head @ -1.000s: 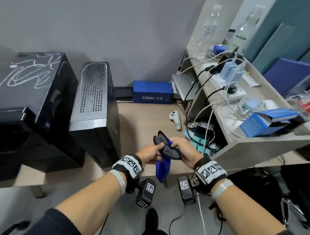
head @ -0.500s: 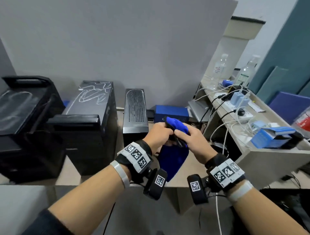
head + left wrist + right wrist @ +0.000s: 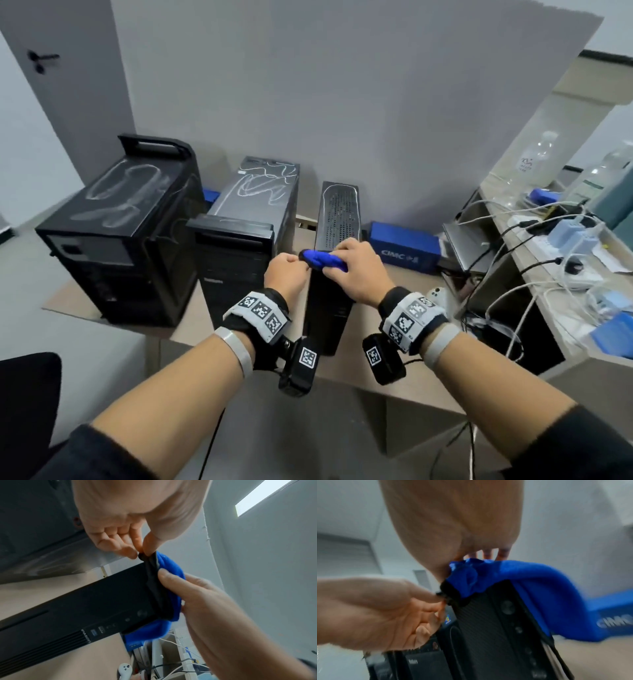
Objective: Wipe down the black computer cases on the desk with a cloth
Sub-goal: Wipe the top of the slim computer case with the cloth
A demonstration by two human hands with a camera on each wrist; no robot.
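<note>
Three black computer cases stand on the desk: a large one [image 3: 120,233] at left, a tower [image 3: 250,219] with white smears on top in the middle, and a slim one [image 3: 337,219] at right. A blue cloth [image 3: 322,259] with a black edge lies bunched over the slim case's top front edge. My left hand [image 3: 296,265] pinches the cloth's black edge [image 3: 145,557] between thumb and forefinger. My right hand [image 3: 352,267] grips the cloth [image 3: 530,577] from above, fingers curled over it. The slim case's front panel [image 3: 85,608] shows below the cloth.
A blue box [image 3: 404,251] sits right of the slim case, with a white controller [image 3: 436,294] in front of it. A raised shelf [image 3: 513,301] at right carries a power strip, cables and bottles [image 3: 534,161]. A grey partition stands close behind the cases. A black chair [image 3: 27,394] is at lower left.
Both hands have risen and moved forward from above the bare desk to the slim case's top front edge. The hanging cloth is now bunched on that edge. The view has tilted up.
</note>
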